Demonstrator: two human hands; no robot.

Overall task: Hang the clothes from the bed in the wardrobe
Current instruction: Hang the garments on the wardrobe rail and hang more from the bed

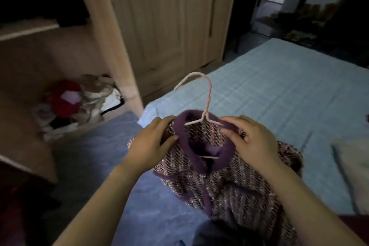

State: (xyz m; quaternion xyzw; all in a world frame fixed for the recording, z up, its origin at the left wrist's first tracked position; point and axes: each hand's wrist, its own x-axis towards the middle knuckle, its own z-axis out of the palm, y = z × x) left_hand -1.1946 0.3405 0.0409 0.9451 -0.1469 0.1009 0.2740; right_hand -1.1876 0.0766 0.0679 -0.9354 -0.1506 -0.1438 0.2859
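Note:
A purple tweed jacket [235, 181] with a plain purple collar lies on the bed [279, 90] in front of me. A pale pink hanger [206, 104] sits inside its neck, with the hook sticking up and away from me. My left hand [151, 144] grips the jacket's left shoulder by the collar. At the other side of the collar, my right hand [251, 142] pinches the right shoulder. The wardrobe [159, 26] stands beyond the bed; its open section [36, 56] is at the left.
A heap of red and pale clothes [75, 104] lies on the wardrobe floor at the left. A wooden upright [111, 42] divides the open section from the shut doors. Folded pale fabric [353, 158] rests at the bed's right edge. A dark garment [217, 233] lies near me.

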